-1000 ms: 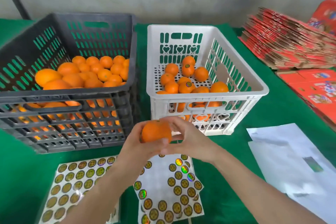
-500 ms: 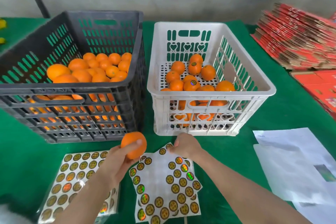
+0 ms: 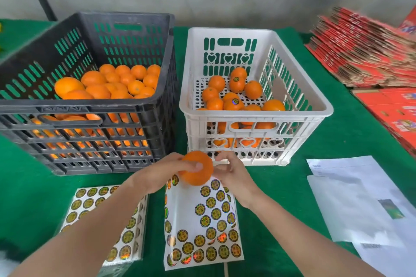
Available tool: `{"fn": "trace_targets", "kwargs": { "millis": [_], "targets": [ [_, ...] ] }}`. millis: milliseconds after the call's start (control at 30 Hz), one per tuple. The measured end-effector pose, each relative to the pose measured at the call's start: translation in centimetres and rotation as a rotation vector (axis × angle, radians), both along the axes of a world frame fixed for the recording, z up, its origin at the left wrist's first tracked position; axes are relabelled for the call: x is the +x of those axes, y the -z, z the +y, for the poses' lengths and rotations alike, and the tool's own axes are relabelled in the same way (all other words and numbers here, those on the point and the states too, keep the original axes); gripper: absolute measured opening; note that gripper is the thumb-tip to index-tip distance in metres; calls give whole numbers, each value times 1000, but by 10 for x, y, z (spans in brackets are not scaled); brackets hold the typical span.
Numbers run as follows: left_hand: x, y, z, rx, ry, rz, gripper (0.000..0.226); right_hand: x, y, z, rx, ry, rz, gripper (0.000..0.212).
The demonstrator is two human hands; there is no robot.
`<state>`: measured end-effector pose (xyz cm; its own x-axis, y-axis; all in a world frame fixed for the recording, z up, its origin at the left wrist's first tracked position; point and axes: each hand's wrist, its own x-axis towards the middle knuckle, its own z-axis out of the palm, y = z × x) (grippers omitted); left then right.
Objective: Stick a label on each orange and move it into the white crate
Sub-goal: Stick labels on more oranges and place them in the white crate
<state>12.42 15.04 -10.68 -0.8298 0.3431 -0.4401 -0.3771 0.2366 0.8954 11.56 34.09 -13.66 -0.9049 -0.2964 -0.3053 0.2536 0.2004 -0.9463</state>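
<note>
left hand [image 3: 157, 175] fingers grasp orange [image 3: 198, 170] | right hand [image 3: 231, 171] fingers pinched beside it

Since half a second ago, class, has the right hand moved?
Yes. The right hand has lifted off the sticker sheet toward the white crate, up to the held orange.
</note>
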Motion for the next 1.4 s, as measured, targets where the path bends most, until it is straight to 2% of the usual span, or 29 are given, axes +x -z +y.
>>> {"fn": "trace_targets", "kwargs": {
  "millis": [67, 167, 333, 533, 867, 1133, 1200, 1267, 1333, 1400],
  "targets": [
    [-3, 3, -2, 50, -26, -37, 95, 8, 3, 5, 6, -41, 70, 30],
    [-4, 9, -5, 181, -74, -102, 95, 19, 9, 5, 119, -123, 231, 32],
    [-2, 17, -4, 418, -221, -237, 110, 32, 14, -2, 197, -66, 417, 29],
    [2, 25, -3, 466, -305, -273, 121, 41, 19, -4, 415, 55, 963, 22],
    [3, 29, -2, 488, -270, -327, 112, 44, 17, -5, 582, 32, 1208, 15],
    [-1, 27, -1, 499, -285, -332, 107, 39, 15, -4, 585, 20, 1343, 10],
    [-1, 27, 0, 504, -278, -333, 107, 40, 16, -3, 571, 18, 1346, 11],
    [-2, 25, 0, 487, -249, -339, 111, 45, 13, -3, 422, 36, 1239, 8],
    [-3, 24, -3, 458, -221, -344, 116, 50, 3, -3, 170, 127, 955, 7],
    [-4, 22, -7, 445, -198, -342, 115, 47, -6, -2, 33, 263, 564, 17]
  ]
}}
